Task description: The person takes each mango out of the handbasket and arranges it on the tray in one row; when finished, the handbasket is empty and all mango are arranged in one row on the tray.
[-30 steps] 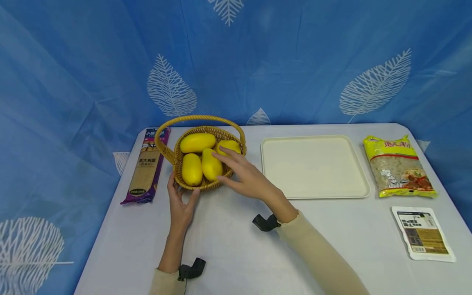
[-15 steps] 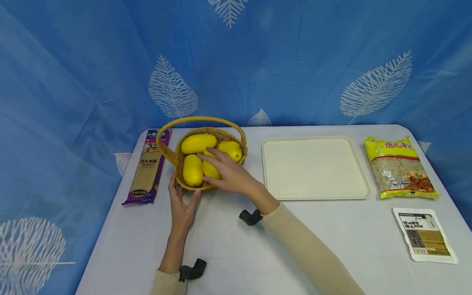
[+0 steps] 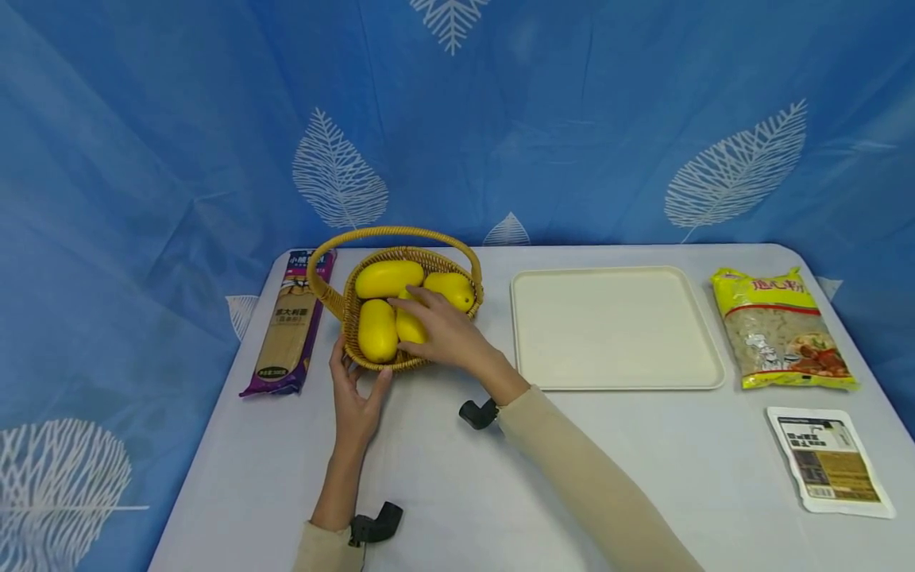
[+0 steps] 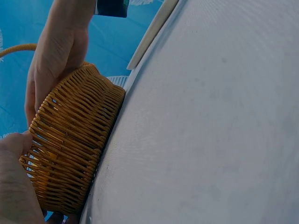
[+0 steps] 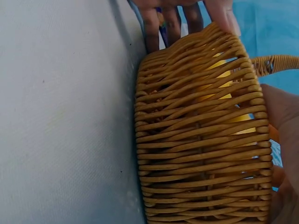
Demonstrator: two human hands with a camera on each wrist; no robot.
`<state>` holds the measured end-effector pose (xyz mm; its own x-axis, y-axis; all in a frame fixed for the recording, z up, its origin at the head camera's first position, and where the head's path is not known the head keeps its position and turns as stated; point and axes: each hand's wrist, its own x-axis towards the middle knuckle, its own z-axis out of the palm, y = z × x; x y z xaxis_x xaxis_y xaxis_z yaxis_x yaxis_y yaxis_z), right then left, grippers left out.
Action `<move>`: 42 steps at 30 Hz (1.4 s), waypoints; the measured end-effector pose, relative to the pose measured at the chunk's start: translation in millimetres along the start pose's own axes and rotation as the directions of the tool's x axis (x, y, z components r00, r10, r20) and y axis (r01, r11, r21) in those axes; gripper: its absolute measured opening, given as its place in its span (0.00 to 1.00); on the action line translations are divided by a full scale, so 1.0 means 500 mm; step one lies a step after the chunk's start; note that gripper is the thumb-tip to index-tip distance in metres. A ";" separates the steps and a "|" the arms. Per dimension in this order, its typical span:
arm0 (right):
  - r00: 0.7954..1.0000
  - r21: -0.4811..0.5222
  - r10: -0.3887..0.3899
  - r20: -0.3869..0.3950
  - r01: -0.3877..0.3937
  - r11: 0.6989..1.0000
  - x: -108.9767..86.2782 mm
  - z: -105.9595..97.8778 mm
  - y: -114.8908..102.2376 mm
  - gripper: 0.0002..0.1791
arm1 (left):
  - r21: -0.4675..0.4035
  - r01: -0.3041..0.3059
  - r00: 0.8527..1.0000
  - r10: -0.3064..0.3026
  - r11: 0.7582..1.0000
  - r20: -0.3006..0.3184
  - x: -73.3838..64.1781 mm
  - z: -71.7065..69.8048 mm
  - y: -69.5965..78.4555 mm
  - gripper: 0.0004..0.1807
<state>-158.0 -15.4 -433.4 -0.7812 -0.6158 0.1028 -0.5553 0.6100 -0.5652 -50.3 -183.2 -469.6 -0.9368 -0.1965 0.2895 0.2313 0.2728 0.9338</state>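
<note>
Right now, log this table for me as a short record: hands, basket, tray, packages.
Left hand: holds the wicker basket by its near side
Right hand: fingers and thumb around one yellow fruit
Contents: that fruit plus three other yellow fruits
Tray: cream-colored, right of the basket
Packages: purple pack left of basket; yellow bag right of tray; white pouch nearer the person

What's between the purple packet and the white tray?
In the head view, the wicker basket of yellow fruits sits there, with the right hand over it.
</note>
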 end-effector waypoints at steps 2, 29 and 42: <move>1.000 -0.016 0.010 0.012 -0.009 1.000 0.003 0.000 0.000 0.36 | 0.002 0.002 1.000 -0.002 1.000 0.000 0.001 0.000 0.001 0.45; 0.999 0.129 0.016 -0.042 -0.010 0.992 0.002 -0.002 0.013 0.25 | 0.022 -0.001 1.000 0.001 1.000 0.002 0.000 0.003 0.001 0.44; 0.985 0.194 -0.051 -0.167 0.084 0.977 -0.014 0.008 0.022 0.25 | 0.024 0.003 1.000 -0.003 1.000 -0.007 -0.004 0.003 0.001 0.43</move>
<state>-157.4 -6.2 -443.5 -0.7885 -0.5540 0.2671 -0.5528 0.4481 -0.7026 -49.0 -181.2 -469.9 -0.9357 -0.2039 0.2880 0.2219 0.2947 0.9295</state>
